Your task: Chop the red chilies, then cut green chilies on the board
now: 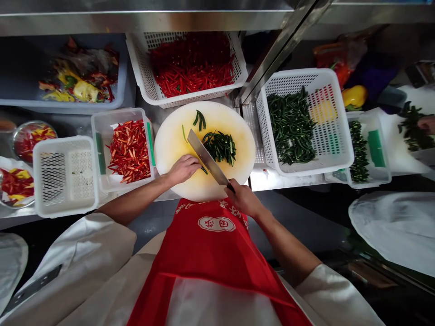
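Fingers of the left hand (185,168) drawn in on a slim dark-green chilli (204,170) on the oval white cutting board (170,149), beside the broad steel cleaver (208,157); best with fingertips tucked back and knuckles guiding the flat. On the red cloth apron (204,256), white lettering and an oval badge (216,224) with two red characters, too unclear to read surely; rightward, the right hand (242,198) wrapped round the dark handle (230,186), wrist best straight, edge lifted low for even cuts.

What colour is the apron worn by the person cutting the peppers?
The apron is red with white lettering, seen best in the head view.
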A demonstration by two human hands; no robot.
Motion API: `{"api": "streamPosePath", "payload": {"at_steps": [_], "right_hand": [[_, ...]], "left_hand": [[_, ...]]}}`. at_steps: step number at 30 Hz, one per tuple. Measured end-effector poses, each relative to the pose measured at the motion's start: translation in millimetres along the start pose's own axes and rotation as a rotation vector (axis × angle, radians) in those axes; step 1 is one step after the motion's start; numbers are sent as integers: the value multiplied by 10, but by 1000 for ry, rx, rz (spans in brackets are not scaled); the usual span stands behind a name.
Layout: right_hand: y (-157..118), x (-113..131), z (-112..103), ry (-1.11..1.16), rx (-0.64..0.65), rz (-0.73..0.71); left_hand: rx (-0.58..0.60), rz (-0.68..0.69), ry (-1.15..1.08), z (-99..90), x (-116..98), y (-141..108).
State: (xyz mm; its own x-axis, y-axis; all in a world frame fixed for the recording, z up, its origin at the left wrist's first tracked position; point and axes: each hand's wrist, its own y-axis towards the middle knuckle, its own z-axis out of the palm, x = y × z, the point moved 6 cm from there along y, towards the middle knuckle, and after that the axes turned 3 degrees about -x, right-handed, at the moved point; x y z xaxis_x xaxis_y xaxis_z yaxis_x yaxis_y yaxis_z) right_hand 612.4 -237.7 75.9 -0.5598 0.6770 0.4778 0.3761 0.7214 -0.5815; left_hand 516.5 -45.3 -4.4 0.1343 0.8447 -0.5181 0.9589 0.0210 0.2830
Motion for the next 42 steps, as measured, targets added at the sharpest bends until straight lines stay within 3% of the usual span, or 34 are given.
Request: {"api": "streamPosePath", "payload": {"at_steps": [5,8,11,16,19,28,31,37,40,42], "right_hand": [[-370,-13,-244,36,96,-20],[-457,-47,-313,26,148,-2],[-262,-60,-258,-32,152,-13],[384,17,-52,-70,43,-81],[555,75,-56,-40,3,-151],[181,-68,-262,-11,133,-108],[232,-83,-229,-20,153,-66],[652,-37,-108,82,17,-109],[601,-222,-202,198,-51,-89],[421,-394,-316,234,-80,-65]], "left_hand": [[8,-28,-73,-20,77,2],[10,-38,-71,-18,95,21],[4,-36,-82,-26,109,47],[-11,-19,-99,-51,122,71],[-39,-53,-113,-68,134,36],[-77,-89,-80,-34,164,-32],[-97,-91,-89,-23,207,8],[-62,-73,-117,-11,186,80],[-81,-90,-154,-105,199,217],[-176,-183,-155,-259,351,420]]}}
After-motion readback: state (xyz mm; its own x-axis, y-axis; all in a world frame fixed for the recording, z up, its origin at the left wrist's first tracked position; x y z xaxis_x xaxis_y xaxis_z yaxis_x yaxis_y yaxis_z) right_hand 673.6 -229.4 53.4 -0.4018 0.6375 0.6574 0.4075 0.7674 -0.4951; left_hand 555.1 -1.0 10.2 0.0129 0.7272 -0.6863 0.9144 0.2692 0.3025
